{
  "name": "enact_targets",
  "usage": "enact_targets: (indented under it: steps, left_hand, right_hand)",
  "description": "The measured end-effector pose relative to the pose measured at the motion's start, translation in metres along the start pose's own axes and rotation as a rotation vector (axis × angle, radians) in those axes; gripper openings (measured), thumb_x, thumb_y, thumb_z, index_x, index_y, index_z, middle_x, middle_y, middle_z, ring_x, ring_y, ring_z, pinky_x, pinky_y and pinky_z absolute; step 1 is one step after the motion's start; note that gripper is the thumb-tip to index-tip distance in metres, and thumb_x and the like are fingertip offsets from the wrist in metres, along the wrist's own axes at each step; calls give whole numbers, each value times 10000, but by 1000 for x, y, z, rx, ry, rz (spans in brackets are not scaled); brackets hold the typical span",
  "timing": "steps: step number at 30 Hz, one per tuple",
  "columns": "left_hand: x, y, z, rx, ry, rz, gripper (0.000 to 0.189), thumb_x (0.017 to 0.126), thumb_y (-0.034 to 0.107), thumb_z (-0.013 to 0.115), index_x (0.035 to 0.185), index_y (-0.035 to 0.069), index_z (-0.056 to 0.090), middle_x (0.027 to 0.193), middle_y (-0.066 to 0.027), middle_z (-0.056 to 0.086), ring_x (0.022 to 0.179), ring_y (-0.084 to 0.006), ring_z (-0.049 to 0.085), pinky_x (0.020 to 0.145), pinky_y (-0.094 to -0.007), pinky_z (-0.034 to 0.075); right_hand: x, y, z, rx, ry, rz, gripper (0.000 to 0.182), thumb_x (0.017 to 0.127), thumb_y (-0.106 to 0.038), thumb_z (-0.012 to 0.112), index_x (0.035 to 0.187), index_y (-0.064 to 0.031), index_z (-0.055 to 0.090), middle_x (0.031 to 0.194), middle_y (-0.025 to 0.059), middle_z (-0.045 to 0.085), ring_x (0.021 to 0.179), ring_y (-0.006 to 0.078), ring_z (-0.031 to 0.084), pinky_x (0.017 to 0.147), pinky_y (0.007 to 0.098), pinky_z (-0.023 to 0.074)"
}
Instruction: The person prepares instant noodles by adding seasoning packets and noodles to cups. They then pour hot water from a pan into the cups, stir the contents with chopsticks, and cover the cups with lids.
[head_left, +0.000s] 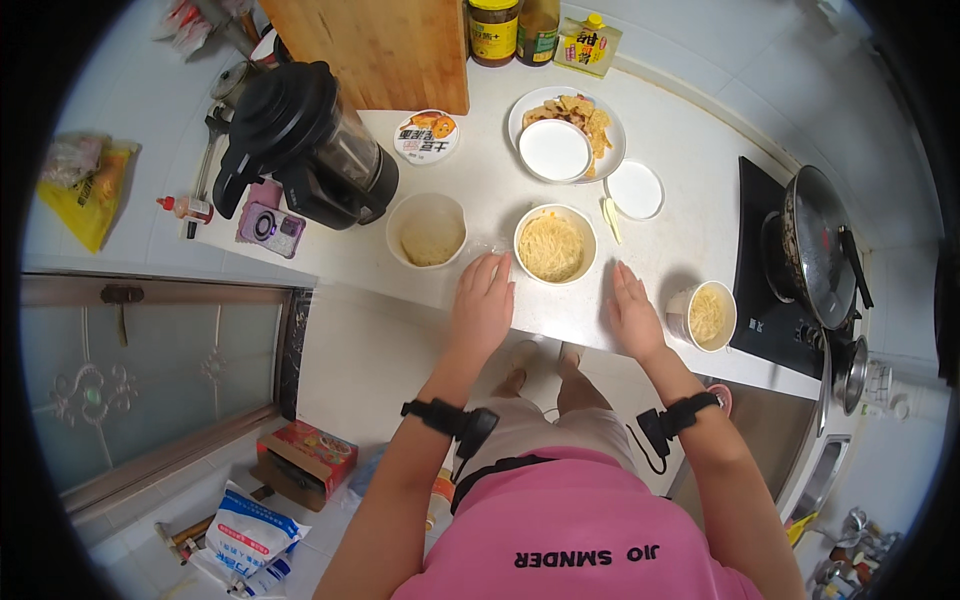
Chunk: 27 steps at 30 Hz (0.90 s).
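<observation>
My left hand (484, 300) lies flat at the front edge of the counter, holding nothing. A crumpled piece of clear plastic (486, 244) is just beyond its fingertips. My right hand (634, 309) rests palm down at the same edge, also holding nothing. Between and slightly beyond them stands a white paper bowl (519, 264) full of pale noodles (551, 249). Left of it is a larger white bowl (396, 217) with pale contents that I cannot identify. To the right of my right hand, a paper cup (681, 319) holds more noodles (706, 315).
Farther back are a plate (517, 112) of flat fried food, a white shallow bowl (555, 150) on it, a white round lid (636, 190) and a folded fork (611, 219). A blender (300, 150) stands left; a lidded pan (821, 247) sits on the black cooktop (757, 300) at right.
</observation>
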<state>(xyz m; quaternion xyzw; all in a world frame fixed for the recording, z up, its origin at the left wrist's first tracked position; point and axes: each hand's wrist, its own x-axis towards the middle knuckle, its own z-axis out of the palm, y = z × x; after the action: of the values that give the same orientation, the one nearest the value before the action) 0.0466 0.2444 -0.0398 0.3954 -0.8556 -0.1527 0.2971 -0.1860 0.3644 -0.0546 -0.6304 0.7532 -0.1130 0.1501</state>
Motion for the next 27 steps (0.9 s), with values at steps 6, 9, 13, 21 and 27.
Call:
enact_targets:
  steps: [6,9,13,21,27]
  left_hand:
    - [0,-35,45,121,1,-148,239,760,182,617,971,74,583,951,-74,563,928,-263,533,779,-384,424]
    - [-2,-49,48,108,-103,-182,127,747,180,624,816,79,592,788,-68,572,788,-250,563,720,-375,444]
    - [-10,-32,28,-42,-204,-188,106,740,164,622,734,72,568,705,-64,560,695,-247,567,657,-343,454]
    - [-43,73,14,-1372,-707,-935,130,875,148,516,917,32,555,916,-77,613,759,-156,592,662,-304,488]
    - [-56,175,66,-1805,-950,-998,141,892,84,473,1031,67,488,970,-91,581,854,-176,588,744,-317,497]
  right_hand:
    - [-27,-30,-31,160,25,-103,539,803,-59,524,1297,42,335,1320,211,388,1218,340,384,1039,412,299]
    - [-33,-48,-50,135,42,-223,515,803,-60,541,1282,27,374,1307,180,419,1210,312,409,1026,418,320]
    - [-29,-74,-65,178,33,-358,491,808,-76,552,1266,18,405,1304,153,432,1208,295,417,1018,416,328]
    - [-82,-53,-53,940,71,16,305,830,-63,550,1126,11,551,1141,165,559,1146,294,489,941,366,411]
    - [-167,5,-59,853,336,102,185,806,22,547,965,1,638,991,144,632,1085,310,537,878,357,451]
